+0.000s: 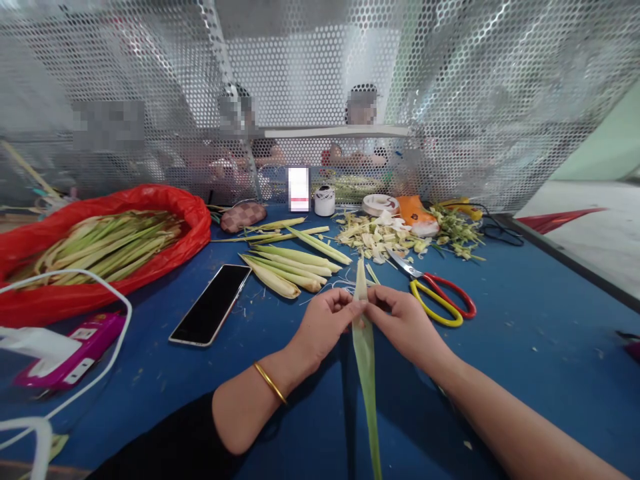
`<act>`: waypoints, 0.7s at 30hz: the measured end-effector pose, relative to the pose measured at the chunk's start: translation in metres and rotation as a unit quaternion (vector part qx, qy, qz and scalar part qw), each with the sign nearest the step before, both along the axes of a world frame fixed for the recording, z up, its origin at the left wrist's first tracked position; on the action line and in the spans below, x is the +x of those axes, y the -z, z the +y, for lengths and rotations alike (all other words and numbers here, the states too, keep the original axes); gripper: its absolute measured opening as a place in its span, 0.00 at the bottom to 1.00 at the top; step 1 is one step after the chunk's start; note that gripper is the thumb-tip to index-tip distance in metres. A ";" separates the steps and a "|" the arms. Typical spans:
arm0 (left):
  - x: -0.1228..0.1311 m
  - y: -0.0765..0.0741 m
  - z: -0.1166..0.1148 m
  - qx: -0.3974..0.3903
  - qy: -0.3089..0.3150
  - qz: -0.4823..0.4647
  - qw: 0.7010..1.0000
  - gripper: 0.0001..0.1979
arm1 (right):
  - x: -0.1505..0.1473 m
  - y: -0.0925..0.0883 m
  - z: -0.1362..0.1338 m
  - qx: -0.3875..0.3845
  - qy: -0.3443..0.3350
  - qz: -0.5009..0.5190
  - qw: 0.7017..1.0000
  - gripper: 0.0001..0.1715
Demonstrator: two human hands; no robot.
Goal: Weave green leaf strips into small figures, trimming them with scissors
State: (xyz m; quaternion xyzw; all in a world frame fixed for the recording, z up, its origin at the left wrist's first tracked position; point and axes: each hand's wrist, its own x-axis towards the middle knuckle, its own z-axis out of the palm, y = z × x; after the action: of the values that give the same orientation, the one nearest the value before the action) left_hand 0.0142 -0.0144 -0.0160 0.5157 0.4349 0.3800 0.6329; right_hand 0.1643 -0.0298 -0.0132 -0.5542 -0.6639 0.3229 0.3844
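Between my two hands is a long pale-green leaf (367, 373), its pointed tip up and its narrow tail hanging toward me. My left hand (323, 323), below a gold bangle (270, 383), pinches the leaf from the left. From the right, my right hand (403, 323) pinches it at the same spot, fingertips nearly touching. Just beyond lie several husk-like leaf bundles (295, 263) and some thin white threads. Scissors (435, 293) with one yellow and one red handle rest open right of my right hand. A dark-screened phone (211, 305) lies left of my left hand.
A red plastic bag (195, 220) of long leaves stands at left, near a purple power strip (83, 350) with white cable. Leaf scraps (373, 233), a tape roll (380, 204), a thread spool (325, 201) and an orange packet (416, 215) line the back, before a perforated metal screen (310, 80). People sit behind it.
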 end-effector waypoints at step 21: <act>0.001 -0.003 -0.003 0.028 0.044 0.000 0.999 0.13 | -0.001 -0.007 -0.002 -0.010 0.010 0.130 0.991 0.08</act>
State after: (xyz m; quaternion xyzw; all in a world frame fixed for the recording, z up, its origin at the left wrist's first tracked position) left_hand 0.0149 -0.0176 -0.0130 0.5521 0.4011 0.3633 0.6343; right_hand 0.1633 -0.0322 -0.0063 -0.5179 -0.5998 0.3950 0.4648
